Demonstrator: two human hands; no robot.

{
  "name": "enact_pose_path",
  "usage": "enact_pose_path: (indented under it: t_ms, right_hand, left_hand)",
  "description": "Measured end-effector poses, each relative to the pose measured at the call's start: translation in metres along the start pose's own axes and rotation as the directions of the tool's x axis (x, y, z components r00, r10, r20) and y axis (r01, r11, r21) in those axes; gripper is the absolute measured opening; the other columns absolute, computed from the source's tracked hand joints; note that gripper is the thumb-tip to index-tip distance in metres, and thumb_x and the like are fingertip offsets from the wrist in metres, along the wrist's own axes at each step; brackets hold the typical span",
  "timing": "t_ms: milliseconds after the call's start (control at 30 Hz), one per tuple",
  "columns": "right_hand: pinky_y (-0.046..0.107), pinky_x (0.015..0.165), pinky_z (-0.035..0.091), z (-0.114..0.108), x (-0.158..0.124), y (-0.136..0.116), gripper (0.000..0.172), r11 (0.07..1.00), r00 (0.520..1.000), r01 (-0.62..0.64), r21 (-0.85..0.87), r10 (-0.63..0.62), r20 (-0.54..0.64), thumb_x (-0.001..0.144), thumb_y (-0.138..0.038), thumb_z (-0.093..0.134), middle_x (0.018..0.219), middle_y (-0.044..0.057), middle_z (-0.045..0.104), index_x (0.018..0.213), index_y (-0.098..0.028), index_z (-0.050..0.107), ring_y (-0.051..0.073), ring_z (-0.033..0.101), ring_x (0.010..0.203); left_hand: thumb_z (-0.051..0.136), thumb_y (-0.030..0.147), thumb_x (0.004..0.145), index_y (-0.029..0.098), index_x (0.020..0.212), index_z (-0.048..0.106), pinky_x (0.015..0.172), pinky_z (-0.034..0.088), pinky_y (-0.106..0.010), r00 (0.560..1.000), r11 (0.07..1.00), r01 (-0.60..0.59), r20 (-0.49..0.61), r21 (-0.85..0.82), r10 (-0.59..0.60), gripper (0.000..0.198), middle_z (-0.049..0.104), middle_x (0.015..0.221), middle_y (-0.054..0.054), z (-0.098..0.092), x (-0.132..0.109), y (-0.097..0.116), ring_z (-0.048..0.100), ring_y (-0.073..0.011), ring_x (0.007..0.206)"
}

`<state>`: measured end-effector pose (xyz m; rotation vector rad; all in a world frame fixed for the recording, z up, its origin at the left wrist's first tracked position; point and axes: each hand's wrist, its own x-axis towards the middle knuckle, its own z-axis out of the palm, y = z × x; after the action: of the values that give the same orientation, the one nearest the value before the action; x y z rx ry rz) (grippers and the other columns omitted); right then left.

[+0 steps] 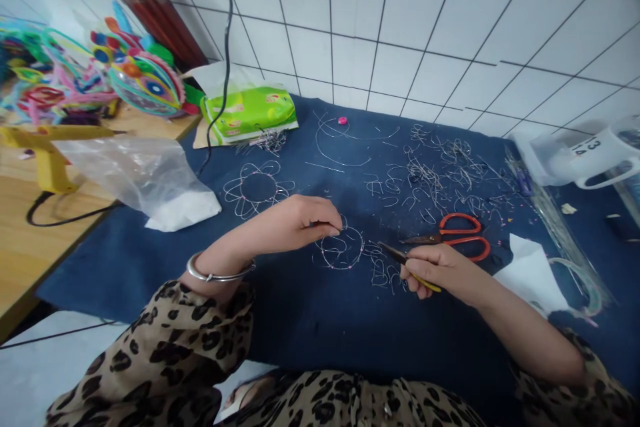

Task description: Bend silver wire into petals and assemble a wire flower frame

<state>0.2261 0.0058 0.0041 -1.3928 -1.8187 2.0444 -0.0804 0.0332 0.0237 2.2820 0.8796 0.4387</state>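
In the head view, my left hand (320, 219) pinches the upper edge of a thin wire ring (362, 248) dotted with small pink marks. My right hand (430, 268) is closed around pliers (395, 253) with dark jaws and a yellow handle. Their tip points left toward the ring, a short way apart from it. Short bent wire pieces (383, 272) lie between the ring and the pliers. Just beyond my right hand are red-handled scissors (463, 239). A flower-shaped wire piece (243, 191) rests to the left, behind my left forearm.
Behind my hands lie a heap of bent wires (425, 170) and a pink spool (343, 121). At left are a green wipes pack (255, 113), a plastic bag (165, 177) and a yellow glue gun (50, 153). A white mug (595, 150) stands at right, near white paper (533, 273).
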Motion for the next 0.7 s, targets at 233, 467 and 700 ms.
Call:
enact_pose_path:
  t_ms: [233,467,700]
  right_hand:
    - [0.029,0.068,0.044,-0.002,-0.011,-0.010,0.033,0.672,0.937,0.010,-0.741,-0.265,-0.227,0.092,-0.042,0.041,0.080,0.004,0.066,0.086,-0.018,0.063,0.018,0.062,0.076]
    - [0.031,0.070,0.045,0.004,-0.014,-0.006,0.032,0.362,0.925,-0.134,-0.922,-0.288,-0.247,0.092,-0.040,0.040,0.091,0.007,0.068,0.094,-0.018,0.063,0.022,0.064,0.086]
    - [0.031,0.071,0.044,0.008,-0.002,-0.016,0.031,0.300,0.892,-0.106,-0.948,-0.393,-0.224,0.091,-0.042,0.043,0.087,0.006,0.064,0.095,-0.019,0.062,0.021,0.060,0.085]
  left_hand:
    - [0.047,0.021,0.090,0.016,0.091,0.063,0.075,0.047,-0.026,0.999,1.000,0.015,0.030,0.027,-0.016,0.017,0.065,0.092,-0.005,0.001,-0.001,-0.001,0.061,-0.0135,0.083]
    - [0.047,0.024,0.091,0.017,0.093,0.061,0.074,0.046,-0.026,0.999,0.998,0.034,0.006,0.052,-0.034,0.016,0.065,0.095,-0.006,-0.008,-0.007,-0.001,0.060,-0.0137,0.083]
    - [0.046,0.025,0.091,0.017,0.094,0.061,0.075,0.046,-0.026,0.998,0.998,0.040,0.045,0.052,-0.042,0.017,0.064,0.096,-0.006,-0.009,-0.009,0.001,0.060,-0.0138,0.084]
